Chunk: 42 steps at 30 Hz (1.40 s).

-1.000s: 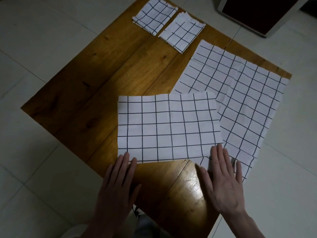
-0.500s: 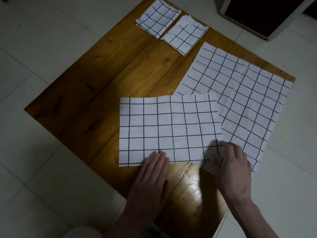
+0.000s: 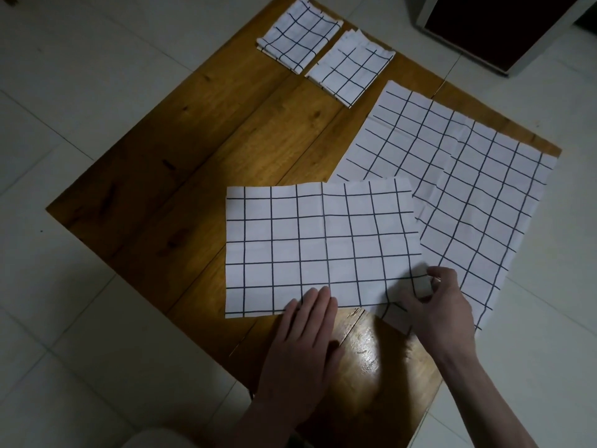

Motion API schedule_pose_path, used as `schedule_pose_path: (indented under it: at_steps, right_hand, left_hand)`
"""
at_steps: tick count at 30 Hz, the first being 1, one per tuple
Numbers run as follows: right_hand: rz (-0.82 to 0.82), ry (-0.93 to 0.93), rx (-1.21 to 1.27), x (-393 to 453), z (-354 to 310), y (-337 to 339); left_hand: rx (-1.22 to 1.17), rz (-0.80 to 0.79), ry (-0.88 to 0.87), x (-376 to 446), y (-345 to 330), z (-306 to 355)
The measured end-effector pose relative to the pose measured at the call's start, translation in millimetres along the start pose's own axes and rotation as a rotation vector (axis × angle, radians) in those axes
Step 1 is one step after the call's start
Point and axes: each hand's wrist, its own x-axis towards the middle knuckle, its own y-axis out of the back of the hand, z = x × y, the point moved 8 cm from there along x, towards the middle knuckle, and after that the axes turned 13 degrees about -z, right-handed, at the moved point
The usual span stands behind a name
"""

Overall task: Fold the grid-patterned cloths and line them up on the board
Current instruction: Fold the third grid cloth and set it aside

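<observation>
A half-folded white cloth with a black grid (image 3: pixel 319 247) lies near the front of the wooden board (image 3: pixel 200 150). My left hand (image 3: pixel 303 344) rests flat, fingers together, on the middle of its near edge. My right hand (image 3: pixel 439 312) pinches the cloth's near right corner and lifts it slightly. An unfolded grid cloth (image 3: pixel 458 176) is spread on the right of the board, partly under the folded one. Two small folded grid cloths sit side by side at the far edge, one on the left (image 3: pixel 298 33) and one on the right (image 3: pixel 350 67).
The board lies on a pale tiled floor (image 3: pixel 80 76). A dark box with a light frame (image 3: pixel 504 24) stands beyond the board's far right corner. Bare wood shows on the board's left half.
My left hand slid right along the near edge to the cloth's middle. My right hand went from lying flat to pinching and raising the near right corner.
</observation>
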Motion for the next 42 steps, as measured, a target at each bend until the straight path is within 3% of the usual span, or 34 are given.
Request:
schedule_pose_path:
  at_steps: [5, 9, 14, 18, 23, 30, 35, 42]
  right_hand:
    - [0.026, 0.066, 0.345, -10.8, 0.8, -1.3]
    - [0.045, 0.013, 0.621, -16.9, 11.7, -7.3]
    - [0.048, 0.063, 0.754, -31.3, 13.5, -7.1]
    - [0.081, 0.139, 0.74, -52.8, -2.9, 2.7]
    - [0.128, 0.383, 0.566, -88.2, -48.4, 6.1]
    - [0.194, 0.64, 0.253, -109.7, -96.1, -27.5]
    - [0.123, 0.758, 0.232, -110.7, -125.3, -52.0]
    - [-0.068, 0.786, 0.174, -95.3, -147.0, -98.6]
  left_hand:
    - [-0.022, 0.013, 0.012, -0.2, 3.3, 3.1]
    - [-0.043, 0.016, 0.019, -0.3, 3.5, 7.1]
    - [-0.058, -0.008, 0.009, 0.4, -1.2, 17.8]
    - [-0.08, -0.012, -0.032, 3.1, -0.7, 27.5]
    - [-0.202, 0.02, -0.099, 4.6, 6.1, 18.5]
    - [-0.267, 0.211, 0.103, -16.2, 29.9, -43.2]
    - [-0.235, 0.288, 0.237, -37.3, 34.7, -88.7]
    - [-0.261, 0.344, 0.203, -49.0, 26.3, -101.9]
